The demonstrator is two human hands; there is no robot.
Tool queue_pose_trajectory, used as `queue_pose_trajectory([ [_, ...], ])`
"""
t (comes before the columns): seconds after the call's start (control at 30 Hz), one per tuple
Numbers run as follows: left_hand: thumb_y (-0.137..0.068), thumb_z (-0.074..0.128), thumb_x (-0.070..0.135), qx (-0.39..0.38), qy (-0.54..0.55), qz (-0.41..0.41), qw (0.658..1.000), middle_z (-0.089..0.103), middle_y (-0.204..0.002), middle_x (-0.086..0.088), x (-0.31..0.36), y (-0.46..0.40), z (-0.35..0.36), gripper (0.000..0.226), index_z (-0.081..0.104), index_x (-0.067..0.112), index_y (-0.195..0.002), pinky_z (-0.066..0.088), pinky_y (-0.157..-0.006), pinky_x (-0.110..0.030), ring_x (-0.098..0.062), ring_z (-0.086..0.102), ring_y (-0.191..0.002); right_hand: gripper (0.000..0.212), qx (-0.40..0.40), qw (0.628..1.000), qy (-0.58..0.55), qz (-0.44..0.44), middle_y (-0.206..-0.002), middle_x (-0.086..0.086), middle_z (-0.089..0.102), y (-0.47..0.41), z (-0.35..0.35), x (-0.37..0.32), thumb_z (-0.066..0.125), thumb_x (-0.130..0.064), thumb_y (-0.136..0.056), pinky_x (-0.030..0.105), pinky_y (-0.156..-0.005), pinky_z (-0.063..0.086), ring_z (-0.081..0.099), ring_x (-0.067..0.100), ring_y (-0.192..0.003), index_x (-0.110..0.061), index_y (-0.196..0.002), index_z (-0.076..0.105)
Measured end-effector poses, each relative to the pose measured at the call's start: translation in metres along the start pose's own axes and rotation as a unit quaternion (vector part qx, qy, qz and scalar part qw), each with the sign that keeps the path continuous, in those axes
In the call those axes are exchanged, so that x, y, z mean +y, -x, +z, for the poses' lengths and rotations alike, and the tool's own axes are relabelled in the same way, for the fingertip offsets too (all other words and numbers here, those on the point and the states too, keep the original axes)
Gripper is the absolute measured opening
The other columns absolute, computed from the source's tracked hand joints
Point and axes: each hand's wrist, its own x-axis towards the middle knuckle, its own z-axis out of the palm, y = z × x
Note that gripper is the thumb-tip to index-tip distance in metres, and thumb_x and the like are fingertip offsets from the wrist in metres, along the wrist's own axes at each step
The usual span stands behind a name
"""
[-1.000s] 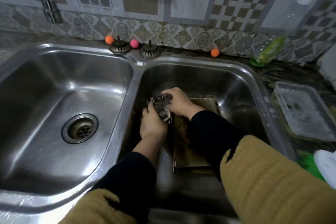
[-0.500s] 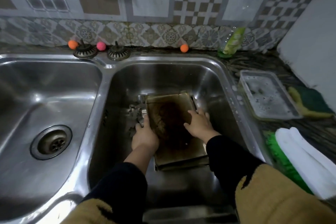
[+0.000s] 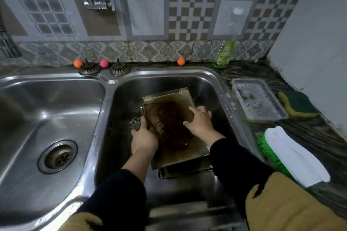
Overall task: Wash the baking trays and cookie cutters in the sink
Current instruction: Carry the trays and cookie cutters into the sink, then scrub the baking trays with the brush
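In the right sink basin (image 3: pixel 212 88) | left hand (image 3: pixel 143 141) curled on the left rim of a stained tray (image 3: pixel 169 118), cutters (image 3: pixel 136 123) just past its fingertips | right hand (image 3: pixel 200 123) spread flat on the tray's right side, gripping nothing | second tray (image 3: pixel 187 171) beneath.

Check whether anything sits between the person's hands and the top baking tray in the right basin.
Nothing visible does. The right hand rests directly on the stained top baking tray, and the left hand touches its left edge. A metal cookie cutter lies by the left fingertips, beside the tray, not over it.
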Motion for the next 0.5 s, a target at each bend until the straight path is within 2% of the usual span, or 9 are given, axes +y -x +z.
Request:
queue_pose_trajectory([
  [0.07,-0.103,0.031,0.029,-0.006,0.06,0.057,0.997,0.048,-0.135,-0.006,0.008,0.005,-0.006,0.055,0.008,0.041,-0.151,0.043,-0.08,-0.032,-0.011,0.051,-0.088,0.064,0.011,1.0,-0.02,-0.009,-0.146,0.003,0.029,0.006,-0.019,-0.005,0.063,-0.03,-0.089,0.04,-0.108,0.032,0.023,0.028,-0.136,-0.024,-0.146,0.035],
  [0.1,-0.103,0.03,0.028,-0.017,0.096,0.077,0.992,0.05,-0.132,-0.003,0.013,0.007,-0.009,0.054,0.01,0.043,-0.15,0.042,-0.082,-0.033,-0.008,0.049,-0.087,0.063,0.016,0.999,-0.029,-0.011,-0.146,0.003,0.029,0.01,-0.029,-0.007,0.062,-0.03,-0.09,0.04,-0.109,0.031,0.022,0.028,-0.137,-0.024,-0.146,0.035],
  [0.2,-0.104,0.027,0.025,-0.02,0.183,0.117,0.976,0.046,-0.142,-0.001,0.034,0.016,-0.012,0.05,0.018,0.046,-0.148,0.038,-0.099,-0.04,-0.014,0.05,-0.111,0.059,0.028,0.997,-0.072,-0.017,-0.15,0.004,0.03,0.024,-0.063,-0.007,0.059,-0.031,-0.092,0.039,-0.111,0.031,0.026,0.027,-0.139,-0.024,-0.146,0.035],
  [0.27,-0.104,0.026,0.023,-0.007,0.203,0.145,0.968,0.041,-0.146,0.003,0.048,0.022,-0.01,0.049,0.021,0.041,-0.149,0.031,-0.106,-0.036,-0.016,0.043,-0.126,0.058,0.031,0.995,-0.089,-0.026,-0.152,0.002,0.03,0.038,-0.086,-0.002,0.057,-0.032,-0.093,0.036,-0.109,0.033,0.031,0.023,-0.138,-0.025,-0.146,0.035],
  [0.3,-0.104,0.026,0.021,-0.006,0.208,0.158,0.965,0.041,-0.145,0.005,0.054,0.025,-0.009,0.049,0.021,0.039,-0.15,0.03,-0.104,-0.032,-0.014,0.042,-0.126,0.057,0.036,0.996,-0.081,-0.033,-0.151,0.001,0.032,0.046,-0.098,0.003,0.057,-0.033,-0.093,0.036,-0.108,0.035,0.033,0.023,-0.137,-0.026,-0.145,0.035],
  [0.4,-0.104,0.025,0.019,-0.01,0.217,0.184,0.959,0.046,-0.14,0.002,0.068,0.029,-0.004,0.049,0.022,0.037,-0.15,0.031,-0.098,-0.029,-0.014,0.045,-0.12,0.048,0.105,0.993,0.039,-0.037,-0.145,0.003,0.04,0.075,-0.129,0.027,0.054,-0.04,-0.092,0.043,-0.106,0.038,0.037,0.026,-0.133,-0.031,-0.139,0.044],
  [0.5,-0.104,0.026,0.019,-0.002,0.216,0.192,0.957,0.047,-0.141,0.0,0.078,0.029,0.005,0.049,0.023,0.036,-0.15,0.029,-0.096,-0.028,-0.02,0.046,-0.125,0.039,0.167,0.973,0.157,0.013,-0.135,0.002,0.048,0.114,-0.149,0.062,0.05,-0.045,-0.092,0.044,-0.097,0.043,0.042,0.028,-0.127,-0.037,-0.131,0.053],
])
